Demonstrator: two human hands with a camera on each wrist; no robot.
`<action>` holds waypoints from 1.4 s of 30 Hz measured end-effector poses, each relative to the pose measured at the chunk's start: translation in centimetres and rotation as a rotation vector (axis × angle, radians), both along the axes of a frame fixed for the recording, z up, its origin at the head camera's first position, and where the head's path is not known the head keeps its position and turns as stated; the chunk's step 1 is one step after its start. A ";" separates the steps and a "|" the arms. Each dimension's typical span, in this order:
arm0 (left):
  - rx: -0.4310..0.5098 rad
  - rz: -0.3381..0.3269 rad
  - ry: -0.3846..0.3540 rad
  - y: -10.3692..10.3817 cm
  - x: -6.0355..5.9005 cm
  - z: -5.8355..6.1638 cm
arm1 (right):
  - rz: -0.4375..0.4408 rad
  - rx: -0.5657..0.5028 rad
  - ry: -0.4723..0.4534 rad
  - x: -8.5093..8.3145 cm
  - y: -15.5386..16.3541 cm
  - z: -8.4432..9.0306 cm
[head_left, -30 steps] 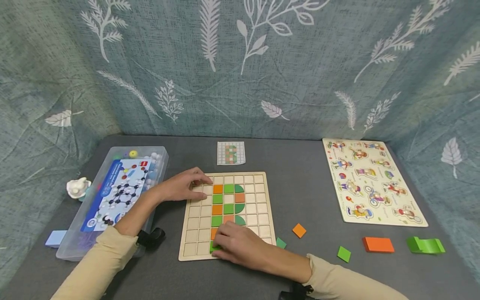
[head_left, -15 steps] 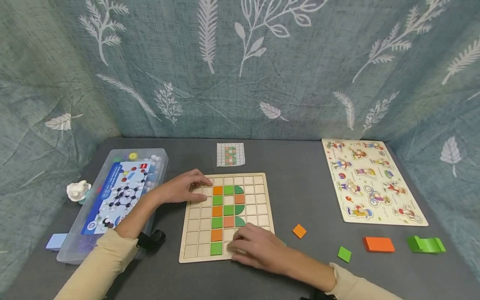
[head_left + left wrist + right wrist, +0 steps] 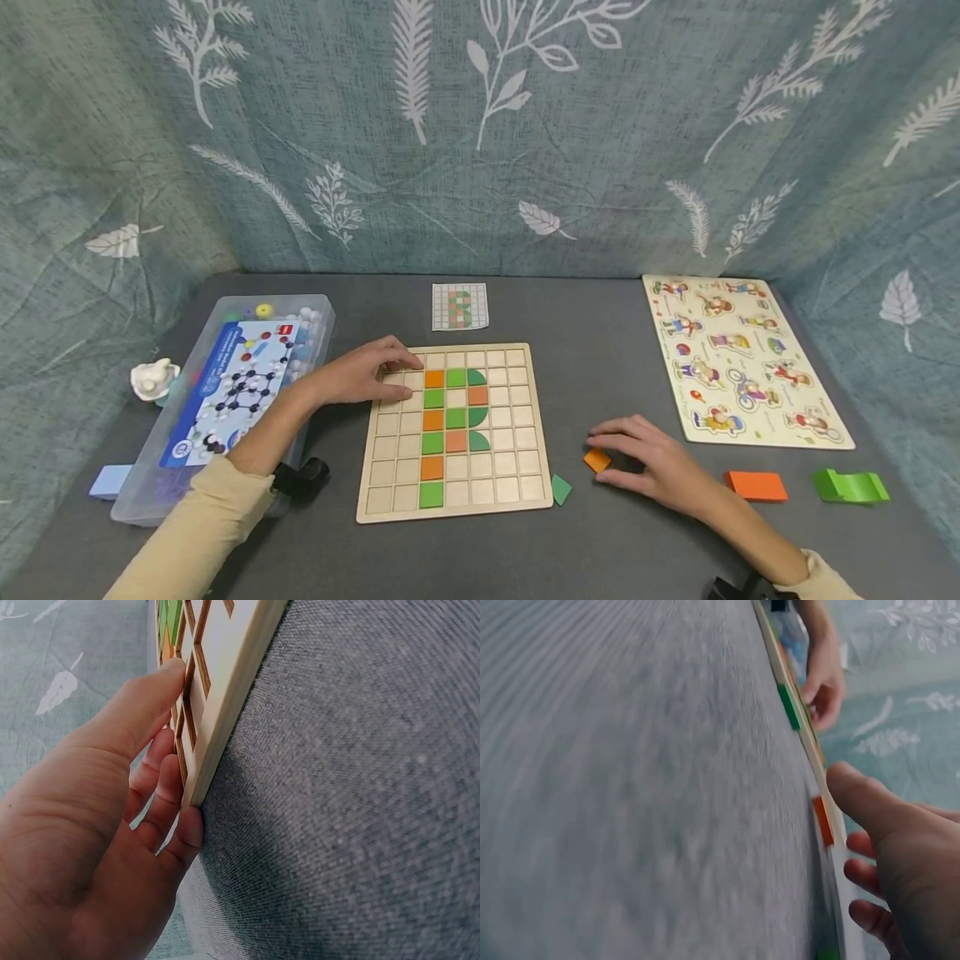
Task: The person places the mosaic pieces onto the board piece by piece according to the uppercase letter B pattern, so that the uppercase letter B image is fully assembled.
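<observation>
Table: a grey felt-covered table fills the lower view, with a leaf-printed curtain hung behind it.
Picture puzzle: a board with cartoon figures lies flat at the far right, well apart from both hands.
Plastic box: a clear lidded box of coloured balls sits at the left edge, just beside the left forearm.
Grid board: a wooden board of square cells lies in the middle; orange and green tiles fill a column and some cells next to it.
Left hand: the left hand rests on the board's far left corner, fingers straight and laid flat on the wood, thumb against the board's edge, gripping nothing.
Right hand: the right hand lies on the table to the right of the board, fingers loosely spread; the fingertips touch the small orange tile, with no clear pinch on it.
Orange block: an orange rectangle lies just right of the right hand.
Green block: a wavy green piece lies further right.
Pattern card: a small printed card lies beyond the board.
Small orange tile: the square tile lies on the felt between board and right hand.
Green tile: a loose green piece lies just beside the board's right edge.
</observation>
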State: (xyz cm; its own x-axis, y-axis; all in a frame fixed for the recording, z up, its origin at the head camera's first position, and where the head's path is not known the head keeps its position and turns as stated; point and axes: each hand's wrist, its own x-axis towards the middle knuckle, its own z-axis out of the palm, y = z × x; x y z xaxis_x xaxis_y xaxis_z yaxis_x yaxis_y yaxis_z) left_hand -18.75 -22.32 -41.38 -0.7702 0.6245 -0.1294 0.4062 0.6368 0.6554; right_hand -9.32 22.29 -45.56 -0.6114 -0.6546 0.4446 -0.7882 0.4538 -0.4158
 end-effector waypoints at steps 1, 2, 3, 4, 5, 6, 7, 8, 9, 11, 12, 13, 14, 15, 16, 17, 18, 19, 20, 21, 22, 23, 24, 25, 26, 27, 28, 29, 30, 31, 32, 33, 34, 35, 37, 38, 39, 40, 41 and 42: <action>0.000 0.003 -0.003 0.0 0.0 0.0 | 0.005 0.003 -0.012 0.0 0.3 0.0; 0.000 0.002 -0.004 0.0 0.0 0.0 | 0.011 0.005 -0.020 0.0 0.5 0.1; 0.000 0.005 -0.009 0.0 -0.1 0.0 | 0.023 0.003 -0.015 0.0 0.6 0.1; 0.000 0.005 -0.011 0.0 -0.1 0.0 | 0.039 -0.002 -0.012 -0.1 0.7 0.1; 0.001 0.004 -0.014 0.0 -0.1 0.0 | 0.052 -0.005 -0.009 -0.1 0.8 0.1; 0.001 0.005 -0.015 0.0 -0.1 -0.1 | 0.066 -0.007 0.001 -0.1 0.8 0.2; 0.001 0.006 -0.017 0.0 -0.1 -0.1 | 0.078 -0.011 0.016 -0.2 0.7 0.2; 0.002 0.007 -0.018 0.0 -0.1 -0.1 | 0.088 -0.012 0.029 -0.2 0.7 0.2; 0.002 0.009 -0.019 0.0 -0.1 -0.1 | 0.099 -0.015 0.042 -0.2 0.7 0.1; 0.007 0.006 -0.017 -0.1 -0.2 -0.2 | 0.111 -0.018 0.052 -0.3 0.7 0.1; 0.006 0.005 -0.015 -0.1 -0.2 -0.2 | 0.116 -0.020 0.061 -0.3 0.7 0.1; 0.007 0.005 -0.015 -0.1 -0.2 -0.2 | 0.119 -0.021 0.066 -0.4 0.7 0.0; 0.007 0.004 -0.014 -0.1 -0.2 -0.2 | 0.123 -0.022 0.068 -0.4 0.7 0.0; 0.006 0.003 -0.012 -0.2 -0.2 -0.2 | 0.128 -0.023 0.069 -0.4 0.7 0.0; 0.007 0.002 -0.010 -0.2 -0.1 -0.2 | 0.133 -0.023 0.070 -0.4 0.7 0.1; 0.004 0.005 -0.010 -0.1 -0.1 -0.1 | 0.138 -0.022 0.071 -0.5 0.6 0.1; 0.002 0.007 -0.010 -0.1 -0.1 -0.1 | 0.142 -0.021 0.071 -0.5 0.6 0.1; 0.001 0.008 -0.009 -0.1 0.0 -0.1 | 0.147 -0.020 0.071 -0.5 0.6 0.1; 0.000 0.009 -0.007 -0.1 0.0 -0.1 | 0.150 -0.017 0.069 -0.5 0.6 0.2; 0.001 0.009 -0.006 -0.1 0.0 -0.1 | 0.153 -0.013 0.067 -0.5 0.5 0.2; 0.001 0.009 -0.006 -0.1 0.0 -0.1 | 0.156 -0.009 0.060 -0.5 0.5 0.2; 0.001 0.009 -0.006 -0.1 0.0 -0.1 | 0.157 -0.004 0.057 -0.5 0.5 0.2; 0.001 0.008 -0.006 -0.1 0.0 -0.1 | 0.159 0.001 0.048 -0.5 0.5 0.2; 0.002 0.007 -0.006 -0.1 0.1 -0.1 | 0.161 0.007 0.038 -0.5 0.6 0.2; 0.003 0.006 -0.004 -0.1 0.1 -0.2 | 0.164 0.012 0.029 -0.5 0.6 0.3; 0.004 0.006 -0.003 -0.1 0.1 -0.2 | 0.167 0.018 0.018 -0.5 0.6 0.3; 0.005 0.006 -0.003 -0.1 0.1 -0.2 | 0.171 0.023 0.010 -0.5 0.6 0.3; 0.006 0.007 -0.001 -0.1 0.1 -0.2 | 0.176 0.027 0.009 -0.5 0.6 0.3; 0.006 0.008 0.000 -0.1 0.1 -0.2 | 0.182 0.030 0.008 -0.6 0.7 0.4; 0.007 0.010 -0.001 -0.1 0.1 -0.2 | 0.186 0.036 0.010 -0.6 0.7 0.4; 0.006 0.012 -0.002 0.0 0.1 -0.2 | 0.189 0.046 0.012 -0.7 0.7 0.4; 0.006 0.013 -0.004 0.0 0.1 -0.2 | 0.191 0.058 0.017 -0.7 0.6 0.4; 0.005 0.014 -0.006 0.0 0.1 -0.1 | 0.194 0.067 0.026 -0.7 0.6 0.5; 0.004 0.015 -0.007 0.0 0.1 -0.1 | 0.194 0.077 0.040 -0.8 0.5 0.5; 0.005 0.014 -0.012 0.0 0.1 -0.1 | 0.197 0.081 0.073 -0.8 0.2 0.6; 0.006 0.013 -0.012 0.0 0.1 -0.1 | 0.202 0.071 0.097 -0.8 -0.1 0.6; 0.006 0.012 -0.013 0.0 0.1 -0.1 | 0.209 0.056 0.124 -0.8 -0.4 0.6; 0.007 0.010 -0.013 0.0 0.1 -0.1 | 0.218 0.034 0.149 -0.9 -0.9 0.7; 0.007 0.009 -0.014 0.0 0.1 -0.1 | 0.225 0.013 0.172 -0.9 -1.5 0.7; 0.008 0.008 -0.014 0.0 0.1 0.0 | 0.233 -0.008 0.188 -0.8 -2.1 0.7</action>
